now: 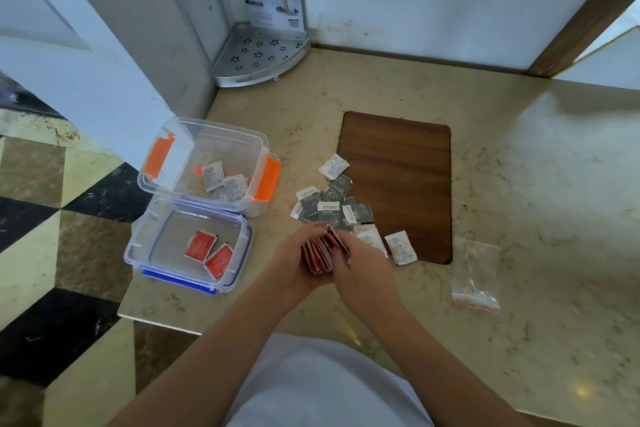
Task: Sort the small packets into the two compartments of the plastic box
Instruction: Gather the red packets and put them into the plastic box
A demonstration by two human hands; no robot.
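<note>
Two clear plastic boxes stand at the left of the stone counter. The far box (258,146) has orange clips and holds a few white packets (227,184). The near box (138,246) has blue clips and holds two red packets (207,251). A pile of grey-green packets (334,206) and white packets (400,246) lies by the wooden board. My left hand (294,263) and my right hand (363,267) together hold a stack of red packets (322,251) just in front of the pile.
A dark wooden board (408,177) lies in the counter's middle. An empty clear zip bag (476,274) lies at the right. A metal corner shelf (259,55) stands at the back. The counter's left edge drops to a tiled floor (52,253).
</note>
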